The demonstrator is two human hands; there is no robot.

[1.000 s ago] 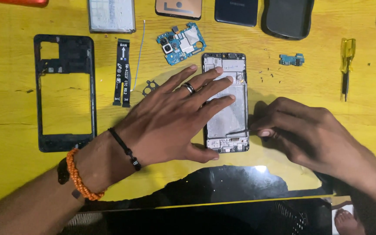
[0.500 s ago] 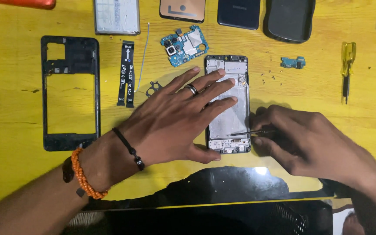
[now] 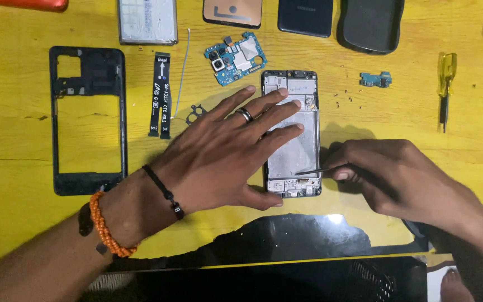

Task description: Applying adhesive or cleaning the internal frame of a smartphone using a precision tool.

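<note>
Carefully, the right hand (image 3: 403, 182) pinches a thin metal pick (image 3: 311, 171) against the opened phone body's (image 3: 297, 151) lower edge on the yellow table (image 3: 18, 140), best worked shallow and slow while the left hand (image 3: 225, 156) spreads flat to pin it.

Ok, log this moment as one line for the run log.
left hand: flat on opened phone | right hand: holds thin metal tool, tip at phone's lower right edge | surface: yellow table
</note>
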